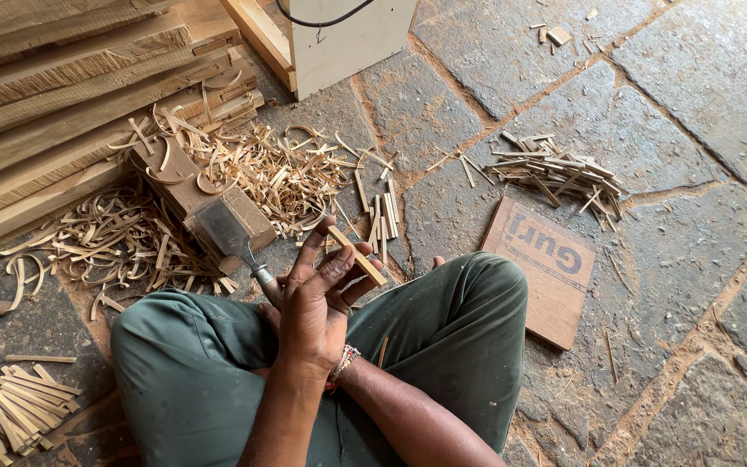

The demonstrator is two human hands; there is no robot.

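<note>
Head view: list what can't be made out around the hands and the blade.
- Right hand: mostly hidden behind the left hand.
- Knife: handle covered by the hands.
- Wooden stick: near end hidden by fingers.
- Plank stack: cut off by the frame's left edge.

A floor-level woodworking workshop. The ground is a rough stone floor [693, 112]. Sawn planks [54, 95] are stacked at the upper left, with curled shavings [252, 169] heaped just beside them around a wooden block [209, 203]. Cut sticks [559, 173] lie in a pile right of the block, and more sticks [15, 415] below the planks.
</note>
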